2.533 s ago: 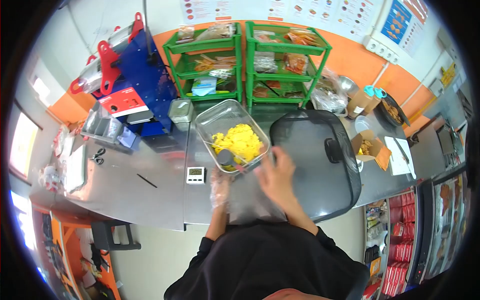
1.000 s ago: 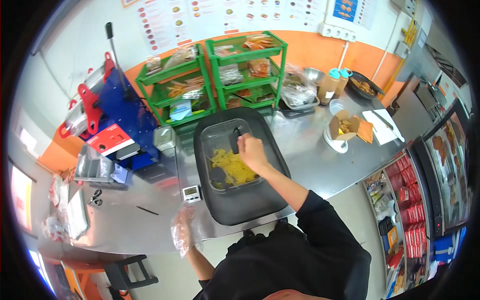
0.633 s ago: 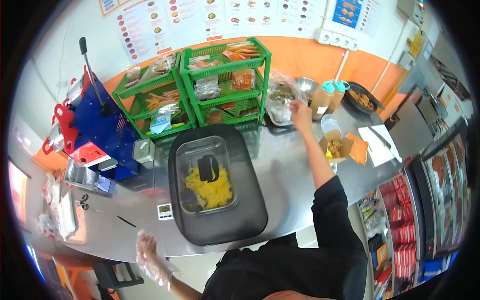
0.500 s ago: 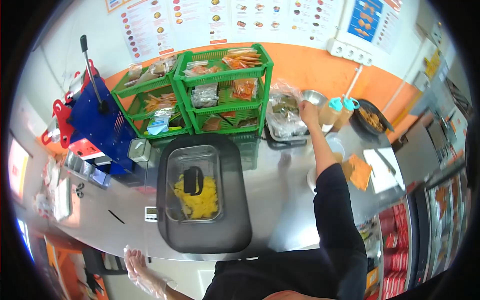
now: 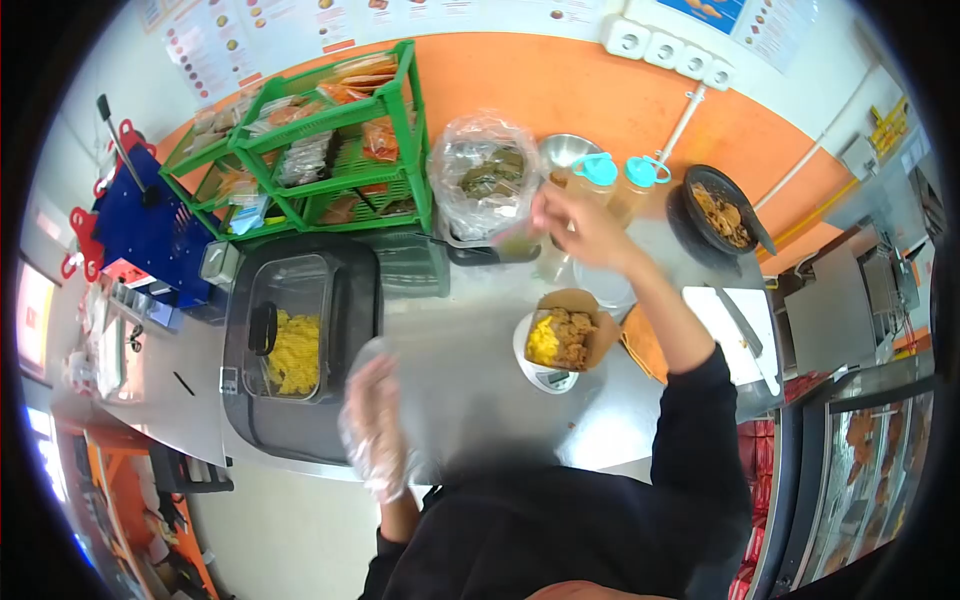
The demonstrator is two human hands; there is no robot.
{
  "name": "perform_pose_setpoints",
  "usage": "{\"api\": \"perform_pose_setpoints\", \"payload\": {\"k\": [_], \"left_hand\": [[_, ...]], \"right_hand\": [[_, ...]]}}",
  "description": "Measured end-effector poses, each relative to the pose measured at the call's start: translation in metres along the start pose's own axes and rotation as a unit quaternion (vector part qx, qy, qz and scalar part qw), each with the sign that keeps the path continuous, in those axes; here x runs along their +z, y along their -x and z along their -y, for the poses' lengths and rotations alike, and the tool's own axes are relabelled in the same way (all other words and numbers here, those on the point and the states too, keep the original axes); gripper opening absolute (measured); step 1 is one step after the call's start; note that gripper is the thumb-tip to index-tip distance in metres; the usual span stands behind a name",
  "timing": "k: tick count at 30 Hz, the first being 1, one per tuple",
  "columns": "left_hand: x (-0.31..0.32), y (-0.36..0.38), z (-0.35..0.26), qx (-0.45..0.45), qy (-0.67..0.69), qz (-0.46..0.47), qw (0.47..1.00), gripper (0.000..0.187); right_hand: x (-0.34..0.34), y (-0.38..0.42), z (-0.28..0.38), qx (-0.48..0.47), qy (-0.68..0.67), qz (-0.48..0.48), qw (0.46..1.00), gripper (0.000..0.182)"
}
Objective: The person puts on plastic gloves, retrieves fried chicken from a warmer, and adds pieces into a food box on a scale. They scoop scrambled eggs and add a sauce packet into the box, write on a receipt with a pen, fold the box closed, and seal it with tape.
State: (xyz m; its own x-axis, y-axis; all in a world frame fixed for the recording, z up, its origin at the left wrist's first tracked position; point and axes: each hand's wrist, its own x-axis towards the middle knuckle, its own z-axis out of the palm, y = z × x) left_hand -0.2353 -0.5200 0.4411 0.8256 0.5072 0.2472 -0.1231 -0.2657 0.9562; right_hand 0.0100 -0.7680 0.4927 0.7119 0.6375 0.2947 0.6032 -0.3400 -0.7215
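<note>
My right hand [image 5: 582,228] is bare and reaches over the back of the counter, fingers pinched. From them hangs a small greenish packet [image 5: 515,240], smeared by motion. Just beyond it stands a clear plastic bag [image 5: 463,135] with dark green packets [image 5: 492,176] inside. My left hand [image 5: 375,420], in a clear plastic glove, hovers over the counter's front edge with fingers stretched and nothing in them. Between my arms, a brown paper food box [image 5: 598,340] with yellow pieces [image 5: 544,342] and brown fried pieces [image 5: 574,335] sits on a white kitchen scale [image 5: 556,381].
A lidded black container [image 5: 350,300] with yellow food stands at the left, before green racks [image 5: 350,205] of packets. Behind my right hand are two blue-capped bottles [image 5: 640,180] and a metal bowl [image 5: 568,150]. A black pan [image 5: 700,235] and a knife [image 5: 738,325] on a white board [image 5: 700,305] lie right.
My right hand has come away from the plastic bag towards me with the small packet. My gloved left hand has risen and moved right. The view has shifted right, uncovering the food box.
</note>
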Motion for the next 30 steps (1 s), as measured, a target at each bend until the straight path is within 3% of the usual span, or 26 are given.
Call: {"api": "perform_pose_setpoints", "payload": {"k": [1, 3, 5, 8, 11, 14, 17, 19, 21, 23, 26, 30], "left_hand": [[0.014, -0.002, -0.009, 0.025, -0.036, 0.082, 0.996, 0.03], [0.049, 0.002, 0.001, -0.043, 0.154, 0.189, 0.969, 0.038], [0.067, 0.003, 0.009, -0.104, 0.308, 0.312, 0.893, 0.043], [0.085, 0.011, 0.001, -0.121, 0.298, 0.39, 0.863, 0.042], [0.098, 0.027, -0.003, -0.176, 0.245, 0.31, 0.902, 0.038], [0.101, 0.035, -0.012, -0.111, 0.208, 0.271, 0.933, 0.027], [0.102, 0.041, -0.022, -0.147, 0.169, 0.3, 0.927, 0.02], [0.099, 0.045, -0.013, -0.145, 0.159, 0.325, 0.921, 0.016], [0.098, 0.052, 0.007, -0.143, 0.152, 0.352, 0.912, 0.013], [0.1, 0.057, 0.031, -0.114, 0.197, 0.338, 0.913, 0.01], [0.104, 0.059, 0.041, -0.189, 0.18, 0.329, 0.907, 0.014], [0.108, 0.051, 0.033, -0.134, 0.216, 0.368, 0.894, 0.019]], "right_hand": [[0.005, 0.028, 0.019, 0.011, -0.009, -0.008, 1.0, 0.005], [0.019, 0.077, 0.047, 0.033, -0.038, -0.026, 0.998, 0.006], [0.03, 0.109, 0.059, 0.047, -0.059, -0.037, 0.996, 0.007], [0.047, 0.14, 0.056, 0.049, -0.184, -0.091, 0.978, 0.012], [0.055, 0.161, 0.06, 0.077, -0.213, -0.126, 0.966, 0.01], [0.067, 0.173, 0.065, 0.086, -0.258, -0.143, 0.952, 0.017], [0.081, 0.19, 0.057, 0.103, -0.257, -0.156, 0.948, 0.019], [0.086, 0.202, 0.059, 0.078, -0.11, -0.206, 0.969, 0.017], [0.096, 0.212, 0.051, 0.025, -0.084, -0.216, 0.972, 0.021], [0.1, 0.218, 0.051, -0.058, 0.008, -0.177, 0.982, 0.023], [0.093, 0.222, 0.069, -0.024, -0.014, -0.132, 0.991, 0.026], [0.08, 0.222, 0.047, -0.018, 0.04, -0.079, 0.996, 0.024]]}}
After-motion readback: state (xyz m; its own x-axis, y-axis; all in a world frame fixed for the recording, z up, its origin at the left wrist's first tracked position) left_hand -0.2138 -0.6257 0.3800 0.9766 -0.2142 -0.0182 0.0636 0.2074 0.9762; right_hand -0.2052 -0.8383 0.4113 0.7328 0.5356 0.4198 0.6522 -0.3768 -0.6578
